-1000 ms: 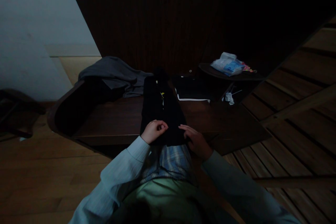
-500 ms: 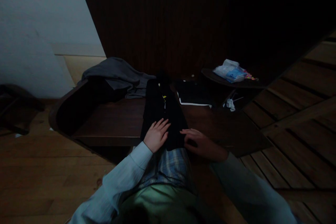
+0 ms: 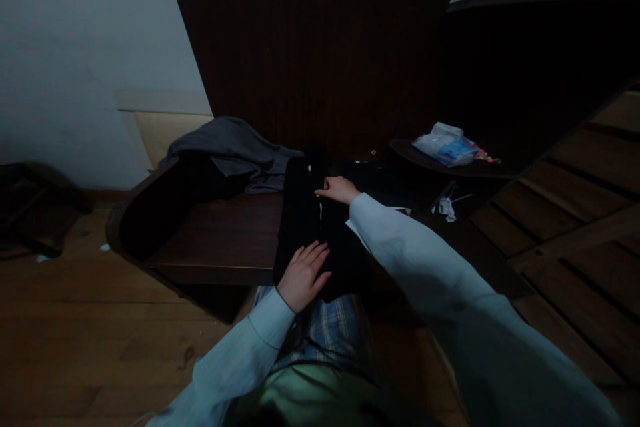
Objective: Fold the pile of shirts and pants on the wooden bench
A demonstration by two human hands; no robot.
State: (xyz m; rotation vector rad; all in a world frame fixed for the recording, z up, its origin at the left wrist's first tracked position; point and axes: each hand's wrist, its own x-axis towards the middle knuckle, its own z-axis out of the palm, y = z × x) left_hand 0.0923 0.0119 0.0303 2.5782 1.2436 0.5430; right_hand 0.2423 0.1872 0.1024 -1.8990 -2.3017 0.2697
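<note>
A black folded garment (image 3: 300,233) lies lengthwise on the bench, its near end reaching my knees. Small light and yellow marks run down its middle line. My left hand (image 3: 304,275) rests flat on the near part, fingers stretched out and slightly apart. Farther along, my right hand (image 3: 340,189) is closed in a pinch at the yellow mark on the garment's middle. What exactly lies between those fingertips is mostly hidden, but they touch the black cloth.
A grey cloth (image 3: 240,150) drapes over the bench's left side. Right of the garment is another dark folded item (image 3: 373,177) with a white edge, partly behind my sleeve. A plastic packet (image 3: 445,145) sits on a small shelf, with crumpled white paper (image 3: 447,209) below. Wooden slats (image 3: 575,213) stand at right.
My right hand has moved forward and left, from beside the garment's near end to the yellow mark, and its fingers have closed. My left hand stays flat on the cloth.
</note>
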